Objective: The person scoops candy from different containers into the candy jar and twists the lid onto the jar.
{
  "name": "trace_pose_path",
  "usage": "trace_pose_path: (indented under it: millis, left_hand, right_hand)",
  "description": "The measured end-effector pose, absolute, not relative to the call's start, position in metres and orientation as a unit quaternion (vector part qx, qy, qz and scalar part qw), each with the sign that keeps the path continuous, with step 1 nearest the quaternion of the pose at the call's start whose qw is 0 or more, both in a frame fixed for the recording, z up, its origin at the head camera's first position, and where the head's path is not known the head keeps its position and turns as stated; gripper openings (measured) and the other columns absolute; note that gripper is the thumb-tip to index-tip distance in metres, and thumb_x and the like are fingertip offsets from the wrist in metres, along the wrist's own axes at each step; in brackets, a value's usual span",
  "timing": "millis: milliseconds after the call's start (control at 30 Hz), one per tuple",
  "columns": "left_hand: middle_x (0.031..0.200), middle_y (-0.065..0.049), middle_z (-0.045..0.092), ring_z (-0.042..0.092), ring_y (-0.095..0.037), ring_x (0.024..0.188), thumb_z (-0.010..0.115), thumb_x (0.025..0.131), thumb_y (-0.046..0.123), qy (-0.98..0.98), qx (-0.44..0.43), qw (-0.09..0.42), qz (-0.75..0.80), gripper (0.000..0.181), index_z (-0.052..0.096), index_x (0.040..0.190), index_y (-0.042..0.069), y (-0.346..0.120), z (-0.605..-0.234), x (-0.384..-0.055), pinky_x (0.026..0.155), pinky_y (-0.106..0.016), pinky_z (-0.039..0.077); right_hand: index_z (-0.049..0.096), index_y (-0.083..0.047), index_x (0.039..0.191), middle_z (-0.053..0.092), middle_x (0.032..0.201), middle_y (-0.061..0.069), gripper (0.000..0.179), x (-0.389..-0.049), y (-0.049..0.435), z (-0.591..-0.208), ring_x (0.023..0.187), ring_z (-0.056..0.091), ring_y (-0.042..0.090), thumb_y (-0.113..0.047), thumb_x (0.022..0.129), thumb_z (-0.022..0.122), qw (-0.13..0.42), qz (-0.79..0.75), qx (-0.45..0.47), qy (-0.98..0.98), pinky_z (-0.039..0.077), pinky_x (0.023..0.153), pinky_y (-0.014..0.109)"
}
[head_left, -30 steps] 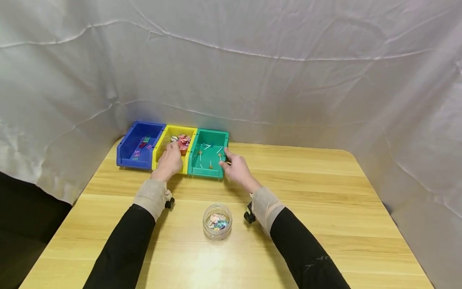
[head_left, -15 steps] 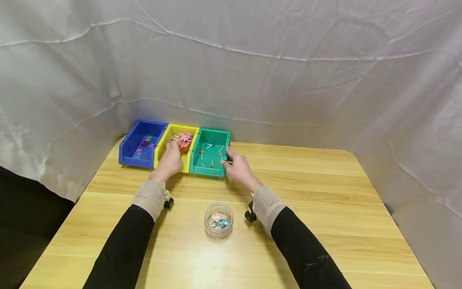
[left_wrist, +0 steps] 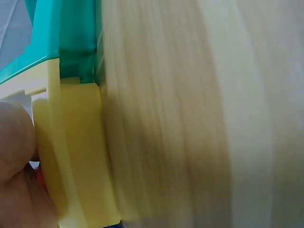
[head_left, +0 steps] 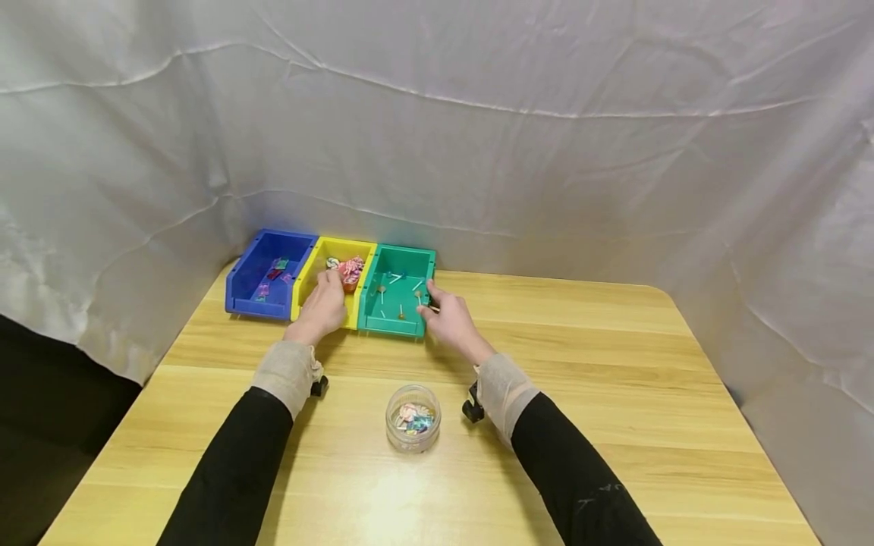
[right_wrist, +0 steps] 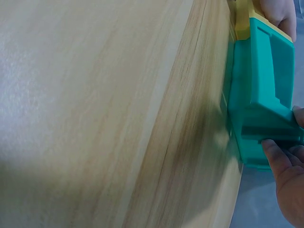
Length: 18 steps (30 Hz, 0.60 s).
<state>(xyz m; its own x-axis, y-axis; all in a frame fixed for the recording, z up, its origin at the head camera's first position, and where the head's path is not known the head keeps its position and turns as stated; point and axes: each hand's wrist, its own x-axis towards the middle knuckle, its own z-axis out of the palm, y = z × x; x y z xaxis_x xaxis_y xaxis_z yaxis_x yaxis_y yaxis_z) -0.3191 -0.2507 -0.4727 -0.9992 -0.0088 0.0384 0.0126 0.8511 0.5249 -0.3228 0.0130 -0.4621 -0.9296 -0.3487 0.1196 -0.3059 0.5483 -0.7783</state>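
Note:
Three plastic storage bins stand side by side: a blue bin (head_left: 239,299), a yellow bin (head_left: 348,243) and a green bin (head_left: 392,326). My left hand (head_left: 322,307) reaches over the yellow bin's front, its fingertips down inside beside pink and red wrapped candies (head_left: 351,270). Its fingertips are hidden, so I cannot tell if they hold a candy. With thumb at the rim and fingers along the outer wall, my right hand (head_left: 451,318) grips the green bin's right side; the right wrist view shows a finger (right_wrist: 275,154) against that wall. Small lollipops (head_left: 400,312) lie spread inside the green bin.
A clear round jar (head_left: 413,436) holding several wrapped candies stands on the wooden table (head_left: 614,394) between my forearms. Several small wrapped candies (head_left: 275,274) lie in the blue bin. A grey cloth curtain (head_left: 478,174) hangs close behind the bins.
The view shifts slightly. Both hands stay at the bins, the left in the yellow one and the right at the green one's side. The candies beside my left fingers shift a little.

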Motion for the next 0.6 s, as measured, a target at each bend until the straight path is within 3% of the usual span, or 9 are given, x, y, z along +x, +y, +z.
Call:
trace_pose_path:
  millis: [367,600]
  left_hand:
    - [0.131,-0.033,0.035,0.053,-0.047,0.11,0.042,0.09,-0.011,-0.957,-0.013,0.055,-0.283,0.042,0.032,0.131,-0.01,-0.259,-0.474,-0.314,0.104,-0.058,0.046]
    - [0.126,-0.029,0.033,0.054,-0.044,0.099,0.038,0.09,-0.011,-0.956,-0.03,0.078,-0.281,0.036,0.032,0.126,-0.009,-0.267,-0.476,-0.307,0.091,-0.055,0.05]
  right_hand:
    - [0.039,0.002,0.155,0.042,0.158,0.018,0.061,-0.324,0.008,-0.463,0.131,0.061,0.032,-0.01,0.102,0.066,0.018,-0.438,-0.189,0.878,0.055,0.099,0.035]
    - [0.038,0.001,0.157,0.044,0.157,0.018,0.062,-0.323,0.006,-0.461,0.132,0.06,0.032,-0.01,0.103,0.066,0.027,-0.444,-0.192,0.875,0.054,0.1,0.035]
